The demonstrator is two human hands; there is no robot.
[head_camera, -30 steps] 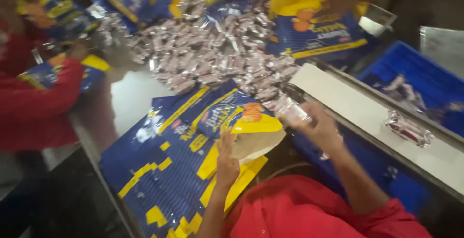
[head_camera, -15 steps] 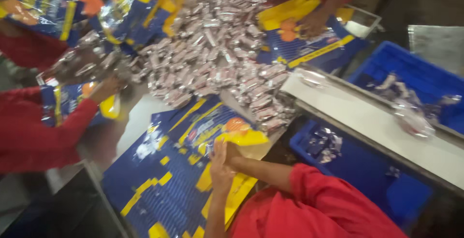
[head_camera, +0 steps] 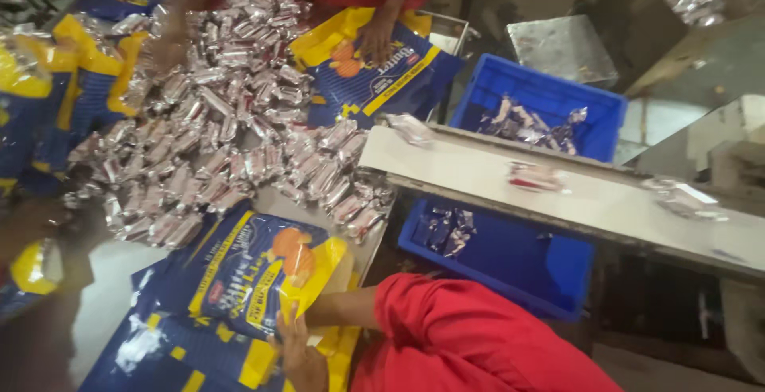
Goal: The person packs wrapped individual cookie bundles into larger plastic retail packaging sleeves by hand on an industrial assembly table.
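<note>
My left hand (head_camera: 299, 354) grips the lower rim of a blue and yellow bag (head_camera: 239, 276) and holds its mouth open at the table's near edge. My right forearm (head_camera: 339, 310), in a red sleeve, reaches into that mouth, and the hand itself is hidden inside the bag. A large heap of small silvery wrapped packets (head_camera: 215, 129) covers the table beyond the bag. Flat blue and yellow bags (head_camera: 151, 348) lie stacked under the held one.
A white conveyor belt (head_camera: 590, 205) runs to the right with a few packets (head_camera: 538, 175) on it. Blue crates (head_camera: 522, 268) (head_camera: 594, 105) sit beneath and behind it. Across the table, another person's hand (head_camera: 376, 37) rests on a filled bag (head_camera: 374, 73); more bags (head_camera: 80, 81) stand at left.
My right hand left the packets beside the belt and went into the bag's mouth. The left hand kept hold of the bag. The view swung right.
</note>
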